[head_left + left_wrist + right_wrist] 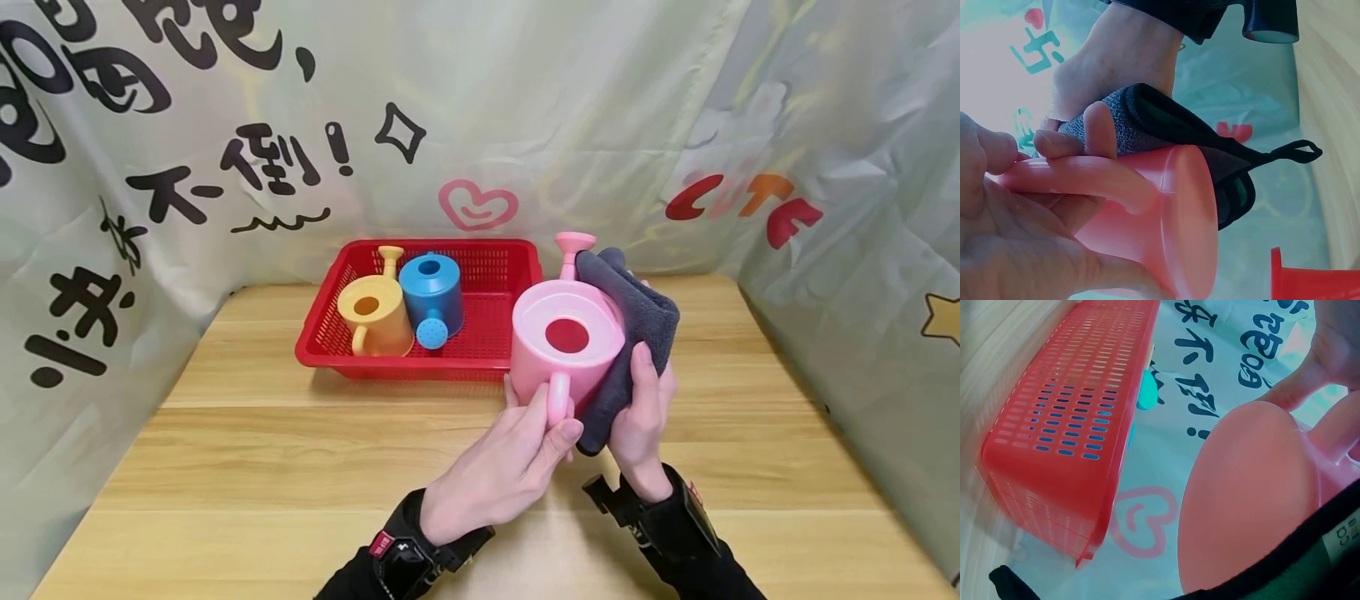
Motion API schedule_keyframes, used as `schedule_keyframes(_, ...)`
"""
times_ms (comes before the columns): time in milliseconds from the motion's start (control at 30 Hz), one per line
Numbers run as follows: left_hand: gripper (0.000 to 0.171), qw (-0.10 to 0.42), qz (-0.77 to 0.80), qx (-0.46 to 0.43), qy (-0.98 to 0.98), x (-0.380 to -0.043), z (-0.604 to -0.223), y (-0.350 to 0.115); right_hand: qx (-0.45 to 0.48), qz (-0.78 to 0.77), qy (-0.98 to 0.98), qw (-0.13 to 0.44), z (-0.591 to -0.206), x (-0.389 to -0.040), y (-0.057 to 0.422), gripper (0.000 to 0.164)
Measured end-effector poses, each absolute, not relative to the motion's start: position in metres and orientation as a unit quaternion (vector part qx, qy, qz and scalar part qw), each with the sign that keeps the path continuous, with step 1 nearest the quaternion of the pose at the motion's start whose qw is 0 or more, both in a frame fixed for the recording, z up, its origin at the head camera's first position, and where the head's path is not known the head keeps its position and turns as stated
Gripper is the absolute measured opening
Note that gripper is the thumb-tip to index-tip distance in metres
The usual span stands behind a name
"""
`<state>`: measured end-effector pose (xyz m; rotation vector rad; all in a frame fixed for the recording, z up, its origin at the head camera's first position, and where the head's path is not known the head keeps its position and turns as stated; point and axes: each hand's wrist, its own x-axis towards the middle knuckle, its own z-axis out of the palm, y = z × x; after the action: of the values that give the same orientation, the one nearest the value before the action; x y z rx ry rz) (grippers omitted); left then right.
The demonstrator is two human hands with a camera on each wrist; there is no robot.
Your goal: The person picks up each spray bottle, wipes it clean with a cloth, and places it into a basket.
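Observation:
A pink toy watering can [536, 358] is held up above the wooden table, its spout pointing away and its round top hole facing up. My left hand [502, 467] grips it by the handle side, with fingers curled about the handle, as the left wrist view shows. Against the can's right side my right hand [645, 408] holds a folded dark grey cloth [637, 308] with a black edge and a hanging loop. The right wrist view shows the can's flat base [1241, 494] and the cloth's edge close up.
Behind the hands, a red plastic basket [420, 372] stands on the table [285, 475]. Inside it are a yellow watering can [386, 312] and a blue watering can [438, 292]. A printed curtain [600, 125] hangs around the table's back and sides.

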<state>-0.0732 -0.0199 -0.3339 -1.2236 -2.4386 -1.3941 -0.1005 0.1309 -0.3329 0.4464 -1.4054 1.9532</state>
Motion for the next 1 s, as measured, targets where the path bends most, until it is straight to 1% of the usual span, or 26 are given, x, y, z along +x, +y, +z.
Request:
schedule_keyframes(200,0.009,0.033,-0.465,-0.395,-0.791,-0.0734,-0.3351,-0.0188,0.187,0.721,-0.563,0.359,-0.3325,-0.1003,0.1304,0.051)
schedule_keyframes(367,0.008,0.03,-0.485,-0.388,-0.783,-0.0743,-0.3353,-0.0181,0.225,0.69,-0.574,0.379,-0.3334,-0.1021,0.1273,0.053)
schedule_keyframes(467,0.009,0.033,-0.488,-0.388,-0.781,-0.0746,-0.3353,-0.0181,0.24,0.689,-0.57,0.378,-0.3332,-0.103,0.1264,0.054)
schedule_keyframes(633,0.008,0.027,-0.485,-0.387,-0.784,-0.074,-0.3345,-0.0185,0.216,0.704,-0.574,0.359,-0.3314,-0.1018,0.1298,0.052)
schedule_keyframes(800,0.01,0.022,-0.451,-0.397,-0.799,-0.0725,-0.334,-0.0181,0.169,0.764,-0.529,0.328,-0.3303,-0.0998,0.1341,0.049)
schedule_keyframes(867,0.012,0.025,-0.433,-0.401,-0.807,-0.0722,-0.3341,-0.0176,0.158,0.784,-0.504,0.325,-0.33,-0.0998,0.135,0.048)
schedule_keyframes(1000,0.014,0.037,-0.408,-0.408,-0.816,-0.0721,-0.3343,-0.0165,0.131,0.802,-0.476,0.338,-0.3308,-0.0997,0.135,0.045)
